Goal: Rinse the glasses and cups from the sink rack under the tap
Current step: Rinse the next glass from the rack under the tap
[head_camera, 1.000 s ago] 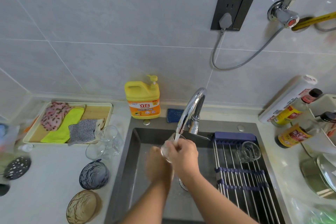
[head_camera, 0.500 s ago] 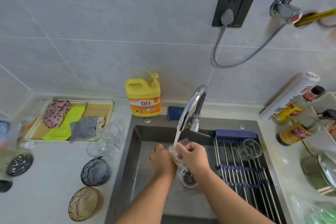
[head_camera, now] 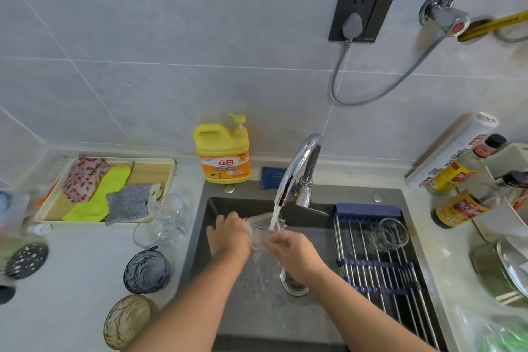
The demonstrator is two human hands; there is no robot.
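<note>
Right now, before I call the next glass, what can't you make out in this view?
Head view only:
- glass under the tap: covered by left hand, right hand and splashing water; its shape is unclear.
- clear glasses left of the sink: overlapping, count uncertain.
- drain: partly hidden by the right wrist.
- green item: blurred, cut by the bottom-right corner.

Both bare forearms reach in from the near edge and converge, the left hand [head_camera: 228, 237] curling its fingers round a clear glass [head_camera: 257, 226], the right hand [head_camera: 291, 248], knuckles up, gripping its right side.
</note>
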